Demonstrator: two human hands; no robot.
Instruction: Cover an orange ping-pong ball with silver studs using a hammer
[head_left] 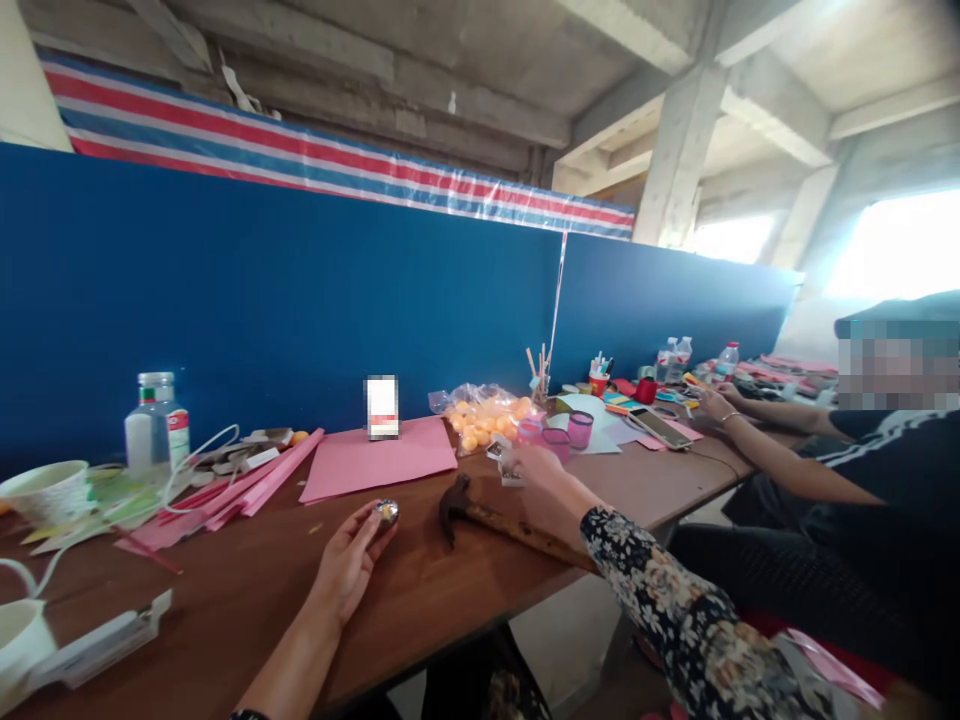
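Observation:
My left hand rests on the brown table and pinches a small shiny round ball between thumb and fingertips. My right hand, in a floral sleeve, reaches forward over the table to a small pale object near the pink cups; its grip on that object is unclear. A claw hammer with a wooden handle lies on the table between my hands, partly under my right forearm.
Pink paper sheets, a bag of orange balls, a plastic bottle, a paper bowl and a stapler lie on the table. A blue partition stands behind. A seated person works at my right.

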